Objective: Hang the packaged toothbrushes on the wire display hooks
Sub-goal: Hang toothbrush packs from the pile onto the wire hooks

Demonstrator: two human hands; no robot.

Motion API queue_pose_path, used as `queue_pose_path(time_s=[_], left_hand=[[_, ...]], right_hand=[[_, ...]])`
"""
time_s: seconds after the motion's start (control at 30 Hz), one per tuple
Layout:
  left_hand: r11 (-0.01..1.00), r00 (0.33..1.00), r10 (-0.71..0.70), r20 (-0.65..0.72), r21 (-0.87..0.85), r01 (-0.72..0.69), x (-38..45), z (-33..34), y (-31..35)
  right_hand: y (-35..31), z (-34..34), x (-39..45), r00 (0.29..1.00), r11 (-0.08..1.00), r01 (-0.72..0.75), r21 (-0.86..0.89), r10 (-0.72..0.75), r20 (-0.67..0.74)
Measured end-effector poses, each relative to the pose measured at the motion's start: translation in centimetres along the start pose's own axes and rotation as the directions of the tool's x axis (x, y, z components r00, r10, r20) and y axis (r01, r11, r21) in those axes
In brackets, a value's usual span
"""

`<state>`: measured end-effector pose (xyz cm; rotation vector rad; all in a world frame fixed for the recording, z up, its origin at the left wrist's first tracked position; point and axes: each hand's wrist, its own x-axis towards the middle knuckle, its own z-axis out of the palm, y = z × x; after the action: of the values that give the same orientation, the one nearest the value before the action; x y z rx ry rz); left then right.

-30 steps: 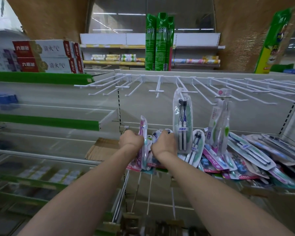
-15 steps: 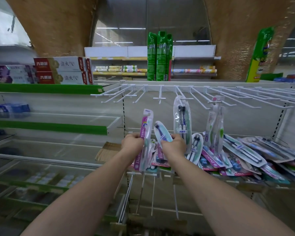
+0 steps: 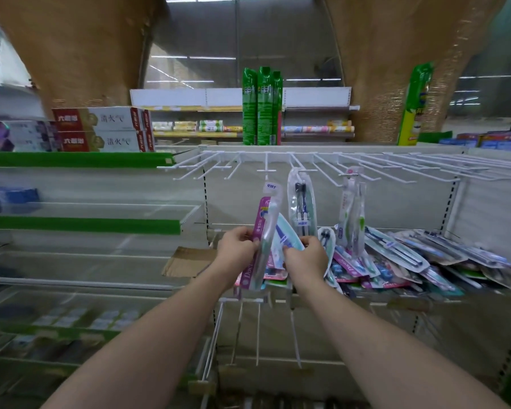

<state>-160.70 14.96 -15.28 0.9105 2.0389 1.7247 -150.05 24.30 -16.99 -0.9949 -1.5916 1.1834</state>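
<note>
Above both hands runs a white rack of wire display hooks [image 3: 322, 165], and to the right of the right hand a loose heap of packaged toothbrushes [image 3: 410, 261] lies on the shelf [image 3: 407, 301]. Up and a little right of the right hand a clear twin-pack of dark toothbrushes [image 3: 301, 206] hangs from one hook, with a white-and-green pack [image 3: 351, 214] hanging further right. The left hand [image 3: 238, 249] grips a tall purple-carded toothbrush pack [image 3: 261, 240] held upright, while the right hand [image 3: 306, 256], just beside it, pinches a teal-edged pack [image 3: 286, 236] tilted leftward behind the purple one.
</note>
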Motion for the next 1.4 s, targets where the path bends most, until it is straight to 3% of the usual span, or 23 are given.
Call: queue_pose_path(time_s=[0.83, 1.4], left_hand=[[0.989, 0.989, -0.12, -0.089, -0.096, 0.112, 2.7, 1.7, 1.5], [0.993, 0.982, -0.105, -0.155, -0.077, 0.094, 4.2, 2.2, 1.3]], right_hand=[[-0.5, -3.0, 2.0, 0.996, 0.995, 0.087, 0.042, -0.087, -0.021], [-0.1, -1.3, 3.4, 0.996, 0.992, 0.083, 0.094, -0.085, 0.017]])
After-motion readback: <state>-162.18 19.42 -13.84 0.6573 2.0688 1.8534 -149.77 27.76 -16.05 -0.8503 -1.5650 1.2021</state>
